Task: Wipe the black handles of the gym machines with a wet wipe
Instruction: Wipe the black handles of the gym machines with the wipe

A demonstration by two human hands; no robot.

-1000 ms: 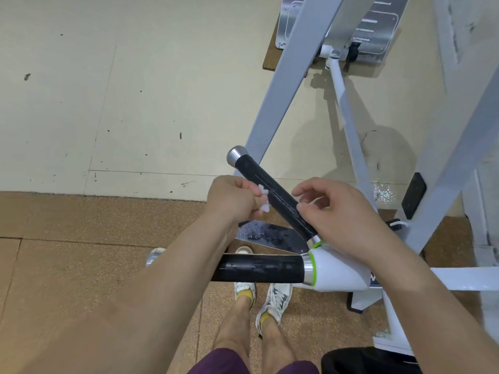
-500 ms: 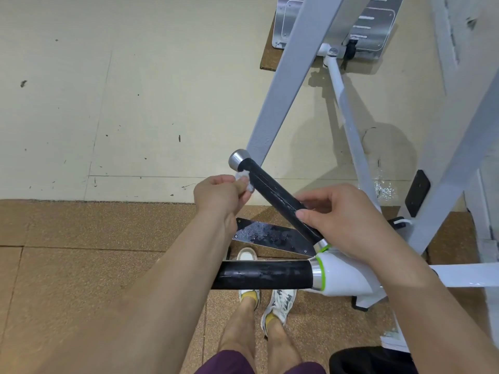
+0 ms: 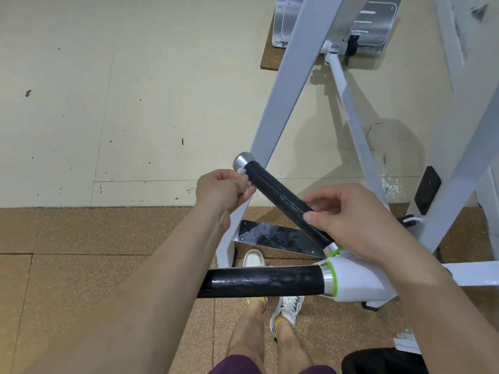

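Two black handles branch from a white hub (image 3: pixel 353 279) with green rings. The upper handle (image 3: pixel 278 198) slants up-left to a silver end cap (image 3: pixel 241 161). My left hand (image 3: pixel 222 190) is shut on a small white wet wipe (image 3: pixel 244 182) and presses it against this handle just below the cap. My right hand (image 3: pixel 351 217) grips the same handle lower down, thumb across its front. The lower handle (image 3: pixel 262 282) lies horizontal, glistening wet, with its left end hidden behind my left forearm.
White slanted frame bars (image 3: pixel 286 103) of the machine rise behind the handles. A black footplate (image 3: pixel 275 237) sits below them, a metal plate (image 3: pixel 337 20) at the top. My feet (image 3: pixel 272 290) stand on brown cork flooring beside a pale floor panel (image 3: pixel 108 103).
My left hand slid the wipe up the slanted handle from its middle to just under the silver cap. My right hand kept its hold on the lower part.
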